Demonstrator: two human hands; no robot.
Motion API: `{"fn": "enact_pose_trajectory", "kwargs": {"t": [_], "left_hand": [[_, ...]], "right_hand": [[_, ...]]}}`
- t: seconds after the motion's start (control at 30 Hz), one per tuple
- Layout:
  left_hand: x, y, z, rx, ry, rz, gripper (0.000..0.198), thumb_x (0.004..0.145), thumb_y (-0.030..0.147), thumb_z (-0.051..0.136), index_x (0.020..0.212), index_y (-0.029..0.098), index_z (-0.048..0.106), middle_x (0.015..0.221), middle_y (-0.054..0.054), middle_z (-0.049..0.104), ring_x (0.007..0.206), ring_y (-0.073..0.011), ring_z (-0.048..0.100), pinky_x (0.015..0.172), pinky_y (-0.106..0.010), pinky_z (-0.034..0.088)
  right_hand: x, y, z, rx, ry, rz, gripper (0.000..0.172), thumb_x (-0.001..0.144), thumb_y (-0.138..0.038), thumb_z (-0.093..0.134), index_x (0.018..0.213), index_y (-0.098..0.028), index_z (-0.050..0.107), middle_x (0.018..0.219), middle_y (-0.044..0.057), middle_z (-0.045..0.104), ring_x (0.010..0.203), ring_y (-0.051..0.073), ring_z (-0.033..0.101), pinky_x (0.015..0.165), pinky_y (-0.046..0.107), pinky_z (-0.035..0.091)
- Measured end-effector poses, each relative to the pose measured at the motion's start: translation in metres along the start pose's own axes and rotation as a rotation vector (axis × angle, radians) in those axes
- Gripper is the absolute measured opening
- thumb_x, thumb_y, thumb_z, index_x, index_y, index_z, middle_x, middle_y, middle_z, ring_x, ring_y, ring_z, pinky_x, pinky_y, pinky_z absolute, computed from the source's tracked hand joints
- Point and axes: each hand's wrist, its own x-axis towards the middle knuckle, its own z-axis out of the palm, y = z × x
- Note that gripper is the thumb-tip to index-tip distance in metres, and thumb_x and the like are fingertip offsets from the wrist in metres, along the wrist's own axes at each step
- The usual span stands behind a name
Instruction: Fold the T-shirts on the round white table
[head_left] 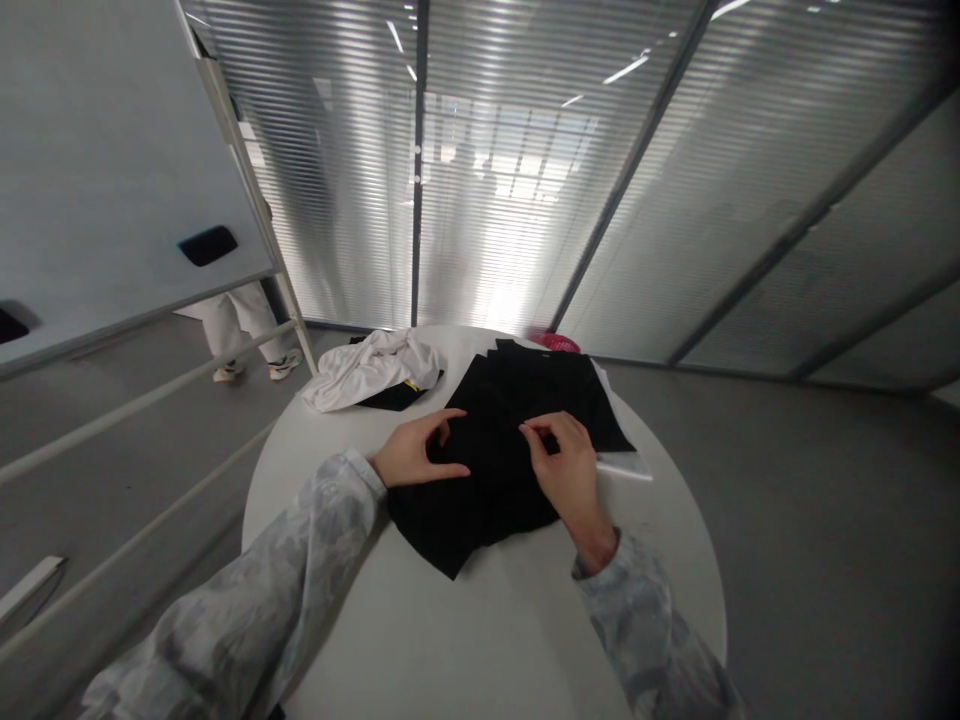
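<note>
A black garment [480, 500] lies spread on the round white table [480, 640], and both my hands are over it. My left hand [416, 450] is at its left side, thumb and fingers held wide apart with nothing between them. Above the garment's right part, my right hand [566, 465] has thumb and forefinger tips pinched together. Whether cloth is caught in that pinch cannot be made out. Behind my right hand lies more folded black clothing [577, 385], partly on top of a clear plastic sheet or bag [630, 466].
A crumpled white cloth [375, 365] rests over a black item [397, 397] at the table's back left. Something red [559, 342] shows at the far edge. A whiteboard on a frame [127, 150] stands left; a person's legs [240, 320] are behind it. Ribbed glass panels [487, 200] line the back.
</note>
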Motion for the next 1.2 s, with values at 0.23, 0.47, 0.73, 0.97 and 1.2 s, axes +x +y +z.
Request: {"fn": "enact_pose_trajectory", "kwargs": {"t": [0.23,0.47,0.73,0.97,1.2], "left_hand": [[0.0,0.002,0.003,0.205,-0.057,0.218,0.114,0.066,0.076,0.097,0.159,0.022,0.061,0.135,-0.018,0.067,0.118,-0.0361,0.071,0.104,-0.048,0.058],[0.004,-0.007,0.021,0.156,-0.244,0.268,0.045,0.08,0.047,0.092,0.114,0.02,0.078,0.127,-0.017,0.078,0.118,-0.037,0.073,0.111,-0.051,0.055],[-0.005,0.002,0.016,0.173,0.006,0.193,0.019,0.085,0.029,0.075,0.103,0.025,0.07,0.104,-0.009,0.078,0.095,-0.0279,0.074,0.093,-0.042,0.056],[0.001,0.001,0.016,0.071,0.156,0.295,0.098,0.08,0.034,0.089,0.166,0.021,0.044,0.169,-0.024,0.051,0.154,-0.0404,0.054,0.129,-0.056,0.043],[0.002,-0.011,0.019,0.017,-0.171,0.247,0.05,0.085,0.032,0.077,0.133,0.02,0.073,0.125,-0.015,0.08,0.115,-0.0339,0.077,0.105,-0.046,0.058]], "right_hand": [[-0.004,-0.019,0.0,0.411,0.192,0.04,0.005,0.106,-0.031,0.07,0.103,-0.027,0.069,0.099,0.003,0.073,0.097,0.023,0.072,0.123,0.059,0.051],[-0.019,-0.024,0.015,0.484,0.071,0.126,0.01,0.111,-0.037,0.061,0.109,-0.028,0.066,0.11,0.008,0.073,0.119,0.028,0.074,0.114,0.053,0.06],[-0.021,-0.014,0.022,0.393,0.047,0.171,0.018,0.115,-0.041,0.054,0.117,-0.027,0.065,0.119,0.012,0.074,0.126,0.028,0.073,0.111,0.049,0.061],[-0.031,-0.015,0.028,0.475,-0.158,0.193,0.02,0.116,-0.047,0.053,0.114,-0.029,0.061,0.112,0.007,0.075,0.14,0.028,0.069,0.111,0.044,0.06],[-0.033,-0.027,0.024,0.538,-0.255,0.141,0.015,0.115,-0.043,0.056,0.11,-0.03,0.062,0.1,0.003,0.075,0.142,0.028,0.069,0.116,0.047,0.058]]}}
